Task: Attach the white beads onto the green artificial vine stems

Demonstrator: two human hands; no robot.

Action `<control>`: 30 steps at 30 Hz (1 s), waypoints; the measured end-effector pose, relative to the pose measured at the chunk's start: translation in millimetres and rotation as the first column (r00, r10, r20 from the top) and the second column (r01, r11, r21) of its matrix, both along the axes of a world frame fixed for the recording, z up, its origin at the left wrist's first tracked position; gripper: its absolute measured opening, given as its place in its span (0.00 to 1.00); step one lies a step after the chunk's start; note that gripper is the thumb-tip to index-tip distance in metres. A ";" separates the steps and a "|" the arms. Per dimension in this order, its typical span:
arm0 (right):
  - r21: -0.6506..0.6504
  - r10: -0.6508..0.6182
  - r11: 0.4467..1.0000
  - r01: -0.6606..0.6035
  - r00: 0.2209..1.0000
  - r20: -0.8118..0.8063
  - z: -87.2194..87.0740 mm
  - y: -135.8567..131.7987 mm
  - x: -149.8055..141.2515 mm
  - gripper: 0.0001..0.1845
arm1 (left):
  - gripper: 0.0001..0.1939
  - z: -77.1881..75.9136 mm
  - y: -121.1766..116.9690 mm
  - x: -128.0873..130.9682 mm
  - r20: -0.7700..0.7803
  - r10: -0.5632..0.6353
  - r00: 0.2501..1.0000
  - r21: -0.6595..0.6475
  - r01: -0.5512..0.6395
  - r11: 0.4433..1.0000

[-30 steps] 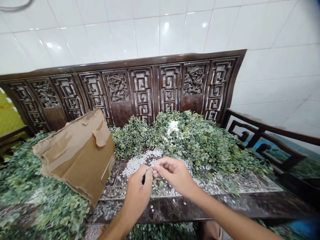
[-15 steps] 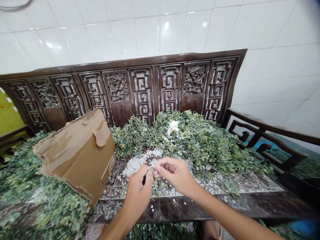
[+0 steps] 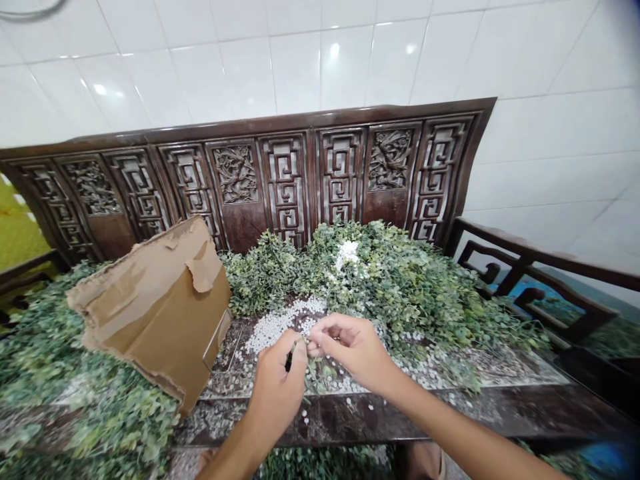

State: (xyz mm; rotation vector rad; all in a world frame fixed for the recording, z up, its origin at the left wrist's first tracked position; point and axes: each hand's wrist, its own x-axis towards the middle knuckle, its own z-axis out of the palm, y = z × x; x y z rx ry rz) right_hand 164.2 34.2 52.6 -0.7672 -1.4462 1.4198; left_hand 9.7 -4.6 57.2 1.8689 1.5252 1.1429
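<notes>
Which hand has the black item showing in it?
The left hand: the black item shows between its thumb and fingers. The right hand, fingertips pinched close by, shows nothing black.

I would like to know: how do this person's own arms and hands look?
The left hand and the right hand are bare, with no gloves or rings showing. Both forearms are uncovered to the picture's edge, without sleeve, watch or bracelet in view.
</notes>
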 end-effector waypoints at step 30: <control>0.139 -0.024 0.990 0.012 0.996 0.087 8.7 -0.5 1.9 0.11 | 0.16 -3.0 2.4 0.1 0.098 -0.045 0.994 -0.110 0.056 0.992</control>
